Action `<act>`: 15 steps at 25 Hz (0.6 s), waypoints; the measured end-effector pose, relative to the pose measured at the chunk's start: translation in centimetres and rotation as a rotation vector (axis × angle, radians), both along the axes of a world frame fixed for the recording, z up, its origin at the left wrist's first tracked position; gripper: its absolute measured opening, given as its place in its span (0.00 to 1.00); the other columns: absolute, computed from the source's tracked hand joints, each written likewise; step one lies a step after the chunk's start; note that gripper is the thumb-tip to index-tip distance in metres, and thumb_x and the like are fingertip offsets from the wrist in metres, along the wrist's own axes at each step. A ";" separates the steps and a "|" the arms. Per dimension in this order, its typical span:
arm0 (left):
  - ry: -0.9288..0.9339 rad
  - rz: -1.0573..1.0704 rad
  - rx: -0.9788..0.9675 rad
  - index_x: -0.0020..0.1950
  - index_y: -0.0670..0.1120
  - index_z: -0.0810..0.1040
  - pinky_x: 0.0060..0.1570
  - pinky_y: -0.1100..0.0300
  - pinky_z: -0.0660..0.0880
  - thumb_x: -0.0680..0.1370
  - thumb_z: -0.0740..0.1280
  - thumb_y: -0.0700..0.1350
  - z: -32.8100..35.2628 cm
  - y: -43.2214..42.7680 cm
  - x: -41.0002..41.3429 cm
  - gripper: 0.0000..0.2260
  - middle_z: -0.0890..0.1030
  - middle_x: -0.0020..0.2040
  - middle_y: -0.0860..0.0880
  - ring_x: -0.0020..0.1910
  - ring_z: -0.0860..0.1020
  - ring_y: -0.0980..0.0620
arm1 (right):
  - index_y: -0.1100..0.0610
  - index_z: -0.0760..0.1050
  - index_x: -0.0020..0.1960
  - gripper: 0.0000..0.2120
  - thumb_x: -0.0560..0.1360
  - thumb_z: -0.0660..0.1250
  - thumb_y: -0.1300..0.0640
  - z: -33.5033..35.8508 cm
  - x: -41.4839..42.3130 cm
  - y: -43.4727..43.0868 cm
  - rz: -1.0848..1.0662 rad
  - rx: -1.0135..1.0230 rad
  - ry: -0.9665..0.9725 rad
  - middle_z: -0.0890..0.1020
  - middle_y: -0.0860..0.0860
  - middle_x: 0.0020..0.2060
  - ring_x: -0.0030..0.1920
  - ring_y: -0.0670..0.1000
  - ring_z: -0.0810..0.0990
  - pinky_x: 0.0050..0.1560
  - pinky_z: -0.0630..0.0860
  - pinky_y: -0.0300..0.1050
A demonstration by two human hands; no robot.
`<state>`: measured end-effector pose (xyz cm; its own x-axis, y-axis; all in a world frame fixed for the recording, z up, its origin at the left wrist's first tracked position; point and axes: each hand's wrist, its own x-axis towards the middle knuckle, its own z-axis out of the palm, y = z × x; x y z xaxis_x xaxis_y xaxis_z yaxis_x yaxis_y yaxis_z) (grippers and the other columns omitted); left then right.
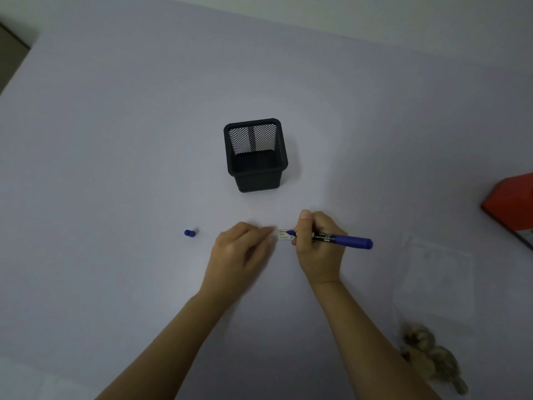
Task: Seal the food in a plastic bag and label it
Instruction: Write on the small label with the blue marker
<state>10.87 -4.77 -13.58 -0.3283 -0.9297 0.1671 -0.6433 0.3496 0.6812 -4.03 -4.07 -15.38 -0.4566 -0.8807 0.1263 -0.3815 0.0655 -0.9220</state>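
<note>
Nearest the camera, at the lower right, a clump of brownish food [432, 359] lay in the bottom of a clear plastic bag [435, 284], which was spread flat on the pale tabletop [115, 168]; the image was too soft to tell whether the bag's top was closed.

Farther in, both bare forearms reached forward to a small white label [284, 235] lying on the tabletop between the two hands. The left hand [239, 252] rested palm down, its fingers [266, 230] together and extended, the tips touching the label's left edge; this hand was motion-blurred. The right hand [318, 249] had its fingers curled and clamped around a blue marker [340, 239], whose tip met the label's right part while its rear end pointed out to the right. Printed lines showed on the label, too small to read.

To the left of the hands, well apart, the marker's blue cap [189, 232] lay alone.

Beyond the hands stood a black mesh pen holder [255, 157], square and upright. At the right edge, a red object [510, 203] was only partly in view.
</note>
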 end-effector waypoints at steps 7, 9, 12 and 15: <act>-0.206 0.063 -0.138 0.53 0.49 0.83 0.35 0.56 0.68 0.77 0.65 0.50 -1.8 1.4 -1.1 0.10 0.76 0.36 0.49 0.34 0.73 0.52 | 0.62 0.67 0.31 0.20 0.76 0.56 0.50 0.1 0.3 -0.1 0.003 0.011 -0.017 0.72 0.57 0.23 0.27 0.55 0.71 0.25 0.70 0.44; -0.202 0.071 -0.138 0.53 0.50 0.83 0.35 0.57 0.67 0.77 0.65 0.50 -1.9 1.4 -1.1 0.10 0.75 0.36 0.49 0.34 0.73 0.51 | 0.60 0.66 0.31 0.19 0.75 0.56 0.50 0.0 0.3 -0.1 -0.020 0.010 -0.026 0.71 0.56 0.23 0.27 0.55 0.71 0.25 0.69 0.41; -0.209 0.075 -0.134 0.54 0.51 0.83 0.35 0.55 0.69 0.77 0.64 0.50 -2.0 1.4 -1.1 0.11 0.75 0.36 0.49 0.34 0.73 0.51 | 0.61 0.66 0.31 0.19 0.75 0.56 0.50 -0.1 0.2 -0.2 -0.031 0.009 -0.049 0.71 0.57 0.23 0.27 0.55 0.71 0.24 0.69 0.40; -0.211 0.076 -0.142 0.54 0.50 0.83 0.35 0.55 0.69 0.77 0.64 0.51 -2.0 1.5 -1.1 0.11 0.75 0.36 0.49 0.34 0.72 0.52 | 0.60 0.66 0.30 0.19 0.75 0.56 0.50 -0.1 0.2 -0.1 -0.012 -0.003 -0.040 0.69 0.55 0.22 0.27 0.55 0.70 0.24 0.66 0.36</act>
<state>9.73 -3.27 -15.59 -0.2996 -0.9252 0.2330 -0.7939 0.3772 0.4770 -3.86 -4.15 -15.44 -0.4719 -0.8747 0.1104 -0.3434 0.0670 -0.9368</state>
